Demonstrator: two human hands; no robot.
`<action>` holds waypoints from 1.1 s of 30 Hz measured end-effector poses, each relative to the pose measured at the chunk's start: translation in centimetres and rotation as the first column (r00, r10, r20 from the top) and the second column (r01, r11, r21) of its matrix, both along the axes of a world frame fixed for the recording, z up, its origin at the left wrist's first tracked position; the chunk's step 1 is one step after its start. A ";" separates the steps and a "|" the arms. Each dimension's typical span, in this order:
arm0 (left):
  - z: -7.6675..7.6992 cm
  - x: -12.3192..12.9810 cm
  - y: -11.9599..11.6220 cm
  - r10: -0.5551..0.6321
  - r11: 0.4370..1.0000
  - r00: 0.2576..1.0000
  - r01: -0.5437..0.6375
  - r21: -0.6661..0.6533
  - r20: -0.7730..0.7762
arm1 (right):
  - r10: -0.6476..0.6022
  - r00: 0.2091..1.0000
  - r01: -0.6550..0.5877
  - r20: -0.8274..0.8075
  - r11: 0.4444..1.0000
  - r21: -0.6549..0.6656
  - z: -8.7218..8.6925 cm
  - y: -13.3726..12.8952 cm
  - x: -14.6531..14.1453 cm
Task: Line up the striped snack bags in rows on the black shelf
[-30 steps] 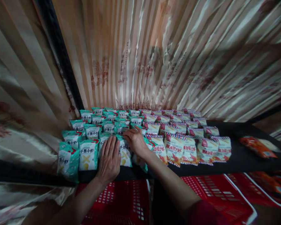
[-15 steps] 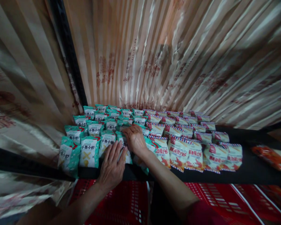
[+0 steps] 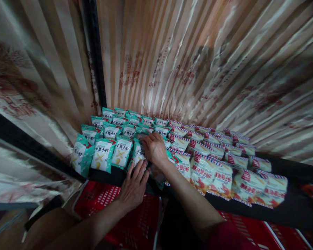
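Several teal-and-white snack bags (image 3: 101, 155) stand in rows on the left part of a black shelf. My left hand (image 3: 134, 182) lies with fingers stretched out against the lower front of one teal snack bag (image 3: 139, 152) in the front row. At that bag's upper right corner, my right hand (image 3: 155, 149) has its fingers curled down and closed on the edge; the fingertips are partly hidden. Under my right wrist, another teal bag (image 3: 158, 175) is mostly covered.
White bags with striped edges (image 3: 202, 168) stand in rows to the right on the black shelf (image 3: 299, 205). Red perforated baskets (image 3: 138, 215) sit below the shelf's front edge. A striped curtain (image 3: 156, 62) hangs behind, and a dark post (image 3: 97, 59) rises at the back left.
The view has shifted, so the shelf sits more slanted. My left hand has slid down the front of the bag, showing more of it. My right hand stays at its top corner.
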State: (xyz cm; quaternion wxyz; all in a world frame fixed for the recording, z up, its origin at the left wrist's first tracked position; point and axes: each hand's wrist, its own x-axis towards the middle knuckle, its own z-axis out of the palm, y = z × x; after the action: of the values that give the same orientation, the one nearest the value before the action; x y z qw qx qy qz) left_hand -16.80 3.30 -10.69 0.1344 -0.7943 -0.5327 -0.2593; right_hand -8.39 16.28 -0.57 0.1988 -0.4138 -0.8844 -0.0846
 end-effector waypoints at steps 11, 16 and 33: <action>0.3 1.2 0.3 0.044 0.999 0.998 -0.045 0.010 0.046 | 0.074 0.996 -0.072 -0.041 0.997 0.029 -0.1 0.1 0.7; 0.3 1.4 -0.3 0.042 0.998 0.994 -0.046 0.044 0.098 | 0.115 0.992 -0.112 -0.043 0.991 0.071 0.8 0.1 1.0; 0.0 -3.5 -1.1 0.316 0.943 0.919 -0.331 0.027 0.237 | 0.121 0.993 -0.120 0.005 0.978 0.173 0.4 0.1 0.9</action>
State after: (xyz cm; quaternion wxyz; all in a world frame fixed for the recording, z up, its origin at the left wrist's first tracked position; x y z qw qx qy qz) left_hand -20.26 2.25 -10.66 0.1392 -0.6551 -0.6596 -0.3411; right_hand -7.54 16.42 -0.20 0.2411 -0.3408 -0.8966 -0.1481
